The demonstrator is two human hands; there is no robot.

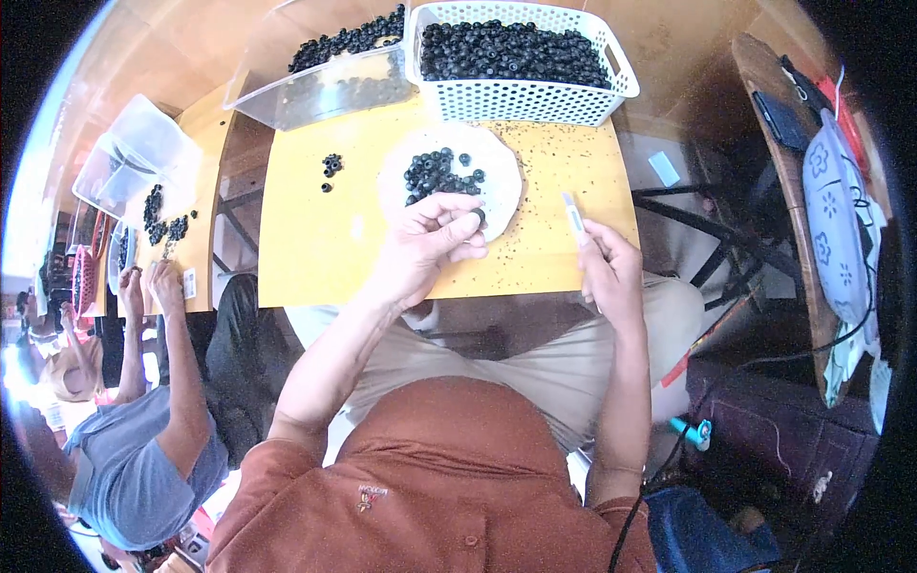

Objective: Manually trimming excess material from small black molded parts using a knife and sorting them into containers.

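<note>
Pinching a dark round piece (480,217) between thumb and fingers of the left hand (427,239), at the near edge of the white plate (504,177), perhaps to limit scatter; gripping a slim pale tool (573,214) in the right hand (611,267), tip-forward, apparently for ready use

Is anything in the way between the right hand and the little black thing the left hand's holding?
Nothing visible: between the right hand and the little black thing, only the white plate and speckled yellow table show, underneath.
</note>
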